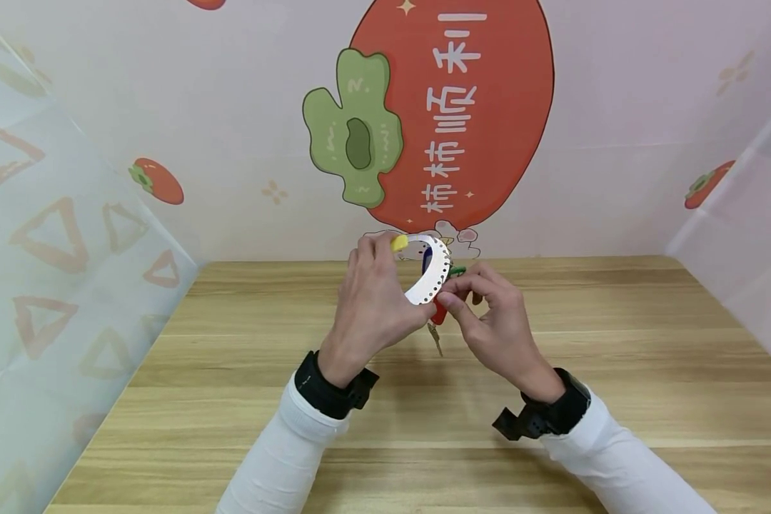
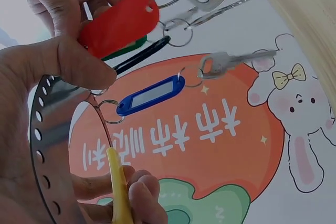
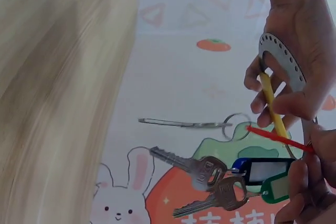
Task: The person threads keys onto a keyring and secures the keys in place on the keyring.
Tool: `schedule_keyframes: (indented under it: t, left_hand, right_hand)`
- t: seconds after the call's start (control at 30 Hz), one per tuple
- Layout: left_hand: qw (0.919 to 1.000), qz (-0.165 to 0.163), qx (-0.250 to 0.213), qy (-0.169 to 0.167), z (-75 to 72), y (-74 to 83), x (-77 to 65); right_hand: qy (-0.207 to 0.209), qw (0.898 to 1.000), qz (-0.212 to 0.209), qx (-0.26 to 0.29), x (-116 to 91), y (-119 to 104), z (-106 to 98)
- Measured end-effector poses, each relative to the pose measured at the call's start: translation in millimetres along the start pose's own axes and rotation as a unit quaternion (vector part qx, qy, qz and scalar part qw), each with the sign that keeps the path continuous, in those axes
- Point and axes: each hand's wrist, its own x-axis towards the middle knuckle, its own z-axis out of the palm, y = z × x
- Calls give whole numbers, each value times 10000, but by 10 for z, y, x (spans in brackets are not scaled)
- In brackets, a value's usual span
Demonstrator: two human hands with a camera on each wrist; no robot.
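Note:
My left hand (image 1: 373, 293) grips a curved flat key holder (image 1: 438, 268) with a row of holes along its edge and a yellow handle (image 2: 120, 184). My right hand (image 1: 497, 318) pinches the end of a red key tag (image 3: 273, 136) beside the holder's edge; the fingers hide its ring. A blue tag (image 2: 152, 95) hangs from the holder by a ring. A green tag (image 3: 275, 188) and a dark tag (image 2: 142, 56) hang close by. Metal keys (image 3: 202, 171) dangle from the tags.
Below the hands lies a wood-grain table (image 1: 424, 428). Behind it rises a pale backdrop (image 1: 244, 86) with a large printed persimmon (image 1: 507, 93). A patterned side panel (image 1: 58, 271) stands at the left. Both wrists wear black straps.

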Motion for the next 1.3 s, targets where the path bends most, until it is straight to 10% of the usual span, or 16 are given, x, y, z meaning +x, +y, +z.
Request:
schedule_keyframes:
  t: [0.5, 1.3]
  left_hand:
    - [9983, -273, -374, -368, -45, 1, 7]
    - [9998, -23, -193, -72, -21, 16, -9]
  right_hand:
    - [182, 9673, -2090, -1426, 40, 127, -51]
    - [431, 9929, -1016, -437, 6, 58, 52]
